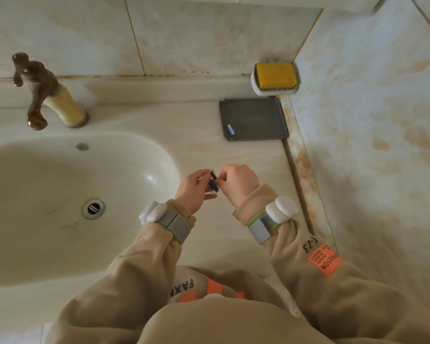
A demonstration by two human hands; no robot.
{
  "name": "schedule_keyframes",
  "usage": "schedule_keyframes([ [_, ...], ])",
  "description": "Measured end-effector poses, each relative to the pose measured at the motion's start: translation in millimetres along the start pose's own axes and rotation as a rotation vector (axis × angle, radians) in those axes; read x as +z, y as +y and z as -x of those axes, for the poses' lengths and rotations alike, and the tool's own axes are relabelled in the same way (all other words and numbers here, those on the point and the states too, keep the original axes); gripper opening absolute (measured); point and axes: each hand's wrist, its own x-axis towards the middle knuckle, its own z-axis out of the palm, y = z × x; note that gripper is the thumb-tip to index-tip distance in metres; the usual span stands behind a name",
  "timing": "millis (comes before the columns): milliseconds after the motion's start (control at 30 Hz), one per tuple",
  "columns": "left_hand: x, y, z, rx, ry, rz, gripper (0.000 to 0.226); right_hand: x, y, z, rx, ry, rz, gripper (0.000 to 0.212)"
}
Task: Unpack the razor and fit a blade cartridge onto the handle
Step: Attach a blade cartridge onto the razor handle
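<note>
A small clear plastic cartridge case point(214, 181) with dark blade cartridges inside is held over the counter, just right of the sink. My left hand point(193, 189) grips it from the left and below. My right hand point(238, 183) pinches at its upper right side, fingertips on a dark cartridge. A single blue-and-white blade cartridge point(230, 129) lies at the left edge of a grey tray point(258, 120) at the back of the counter. No razor handle shows in this view.
The sink basin point(60, 194) with its drain point(93, 208) fills the left. A brown tap point(37, 90) stands behind it. A white soap dish holding yellow soap point(274, 75) sits in the back corner. A tiled wall point(370, 120) bounds the counter on the right.
</note>
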Motion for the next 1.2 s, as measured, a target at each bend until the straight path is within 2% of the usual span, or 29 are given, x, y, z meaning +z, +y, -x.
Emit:
schedule_keyframes([
  [167, -1, 0, 0, -0.001, -0.005, 0.038, 0.031, 2, 9, -5, 0.073, 0.058, -0.191, 0.010],
  [233, -2, -1, 0, -0.014, -0.008, 0.073, 0.031, 3, 12, -9, 0.094, 0.081, -0.249, 0.016],
  [400, -4, -4, 3, -0.022, -0.031, 0.165, 0.031, 8, 18, -15, 0.151, 0.069, -0.329, 0.070],
  [467, -4, -4, 4, -0.036, -0.038, 0.234, 0.031, 11, 19, -15, 0.186, 0.030, -0.396, 0.079],
  [733, -4, 0, 5, -0.120, -0.043, 0.454, 0.029, 12, 19, -13, 0.235, -0.094, -0.741, 0.061],
  [833, -5, 3, 5, -0.112, -0.022, 0.432, 0.021, 13, 20, -10, 0.247, -0.124, -0.868, 0.054],
  [1000, -5, 4, 2, -0.101, 0.062, 0.370, 0.017, 15, 20, 0, 0.240, -0.222, -1.095, 0.028],
  [1200, -4, 3, 2, -0.075, 0.109, 0.266, 0.014, 15, 18, 2, 0.247, -0.224, -1.107, 0.016],
])
